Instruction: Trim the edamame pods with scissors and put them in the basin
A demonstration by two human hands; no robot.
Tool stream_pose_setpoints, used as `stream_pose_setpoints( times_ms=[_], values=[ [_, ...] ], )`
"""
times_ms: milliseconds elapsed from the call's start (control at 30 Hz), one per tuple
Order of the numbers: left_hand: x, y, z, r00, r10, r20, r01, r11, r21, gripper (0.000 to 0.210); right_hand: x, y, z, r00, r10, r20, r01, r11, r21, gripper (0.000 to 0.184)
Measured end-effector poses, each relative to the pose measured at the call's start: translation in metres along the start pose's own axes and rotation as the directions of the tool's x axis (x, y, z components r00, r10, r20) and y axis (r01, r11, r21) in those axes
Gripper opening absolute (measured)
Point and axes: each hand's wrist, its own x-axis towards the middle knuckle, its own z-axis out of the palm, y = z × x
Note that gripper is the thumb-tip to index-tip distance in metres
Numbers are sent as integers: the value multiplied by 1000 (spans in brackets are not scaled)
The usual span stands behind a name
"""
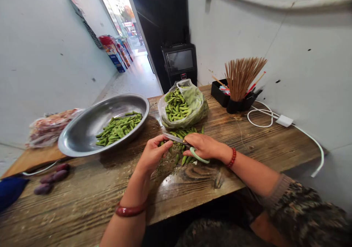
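My right hand is closed around a pair of scissors with pale green handles, its blades pointing left toward my other hand. My left hand pinches a green soybean pod by the blade tips; the fingers hide most of it. Loose pods and small trimmings lie on the wooden table under both hands. Just behind them stands an open clear plastic bag full of pods. To the left, a wide metal basin holds a heap of pods.
A black holder with skewers stands at the back right, beside a white cable. Several purple tubers lie at the left, near a blue cloth. A bag of reddish food sits behind the basin. A black speaker-like box stands beyond the table.
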Motion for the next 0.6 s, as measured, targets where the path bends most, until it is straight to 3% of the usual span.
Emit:
stream_pose_setpoints(
  times_ms=[100,200,367,600],
  values=[
    [1,0,-1,997,-21,-79,17,999,-46,23,1,2,-1,998,56,-33,-54,997,59,25],
    [3,2,0,987,-38,-158,5,978,-208,24,1,3,-4,992,107,-65,-97,986,138,25],
    [4,6,0,983,-40,-178,-30,926,-375,27,1,-1,-8,993,87,-82,-78,992,98,31],
    [3,8,2,983,-24,-181,-53,911,-409,28,0,1,-5,991,98,-86,-93,994,56,35]
  ],
)
